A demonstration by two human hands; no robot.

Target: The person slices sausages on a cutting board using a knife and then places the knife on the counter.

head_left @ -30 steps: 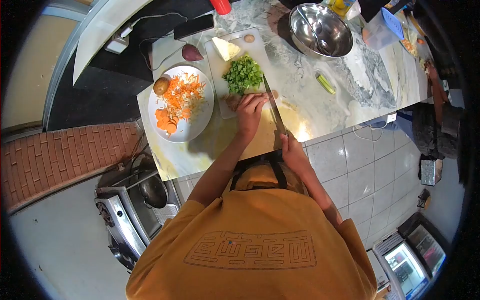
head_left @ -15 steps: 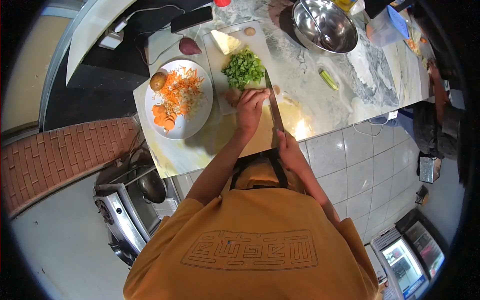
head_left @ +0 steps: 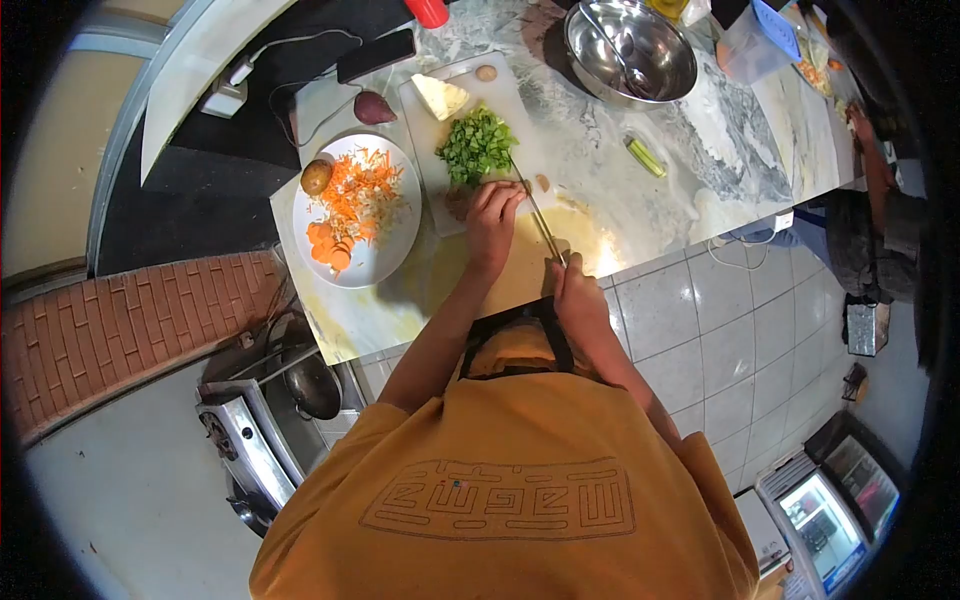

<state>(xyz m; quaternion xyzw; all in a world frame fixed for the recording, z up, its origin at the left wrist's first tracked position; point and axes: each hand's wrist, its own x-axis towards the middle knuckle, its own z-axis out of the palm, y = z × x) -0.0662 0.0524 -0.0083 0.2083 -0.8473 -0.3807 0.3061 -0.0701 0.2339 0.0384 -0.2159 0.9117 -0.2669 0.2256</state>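
On the white board (head_left: 508, 90), shows chopped greens (head_left: 478, 145) heaped in small, bright pieces; bunches left hand (head_left: 492, 215) just below, cannot tell whether closed on anything; clamps right hand (head_left: 578, 285) on a thin knife (head_left: 541, 222). Works at a marbled desk (head_left: 590, 150), with white plate (head_left: 385, 255) left, steel bowl (head_left: 675, 75) right, tiled floor (head_left: 705, 320) below. Stands at the front edge, with mostly open desk right of the blade.

Chopped leaves (head_left: 476, 145) are showing green, the shredded heap (head_left: 366, 183) orange; the worktop (head_left: 722, 150) is displaying grey-and-white marbling.
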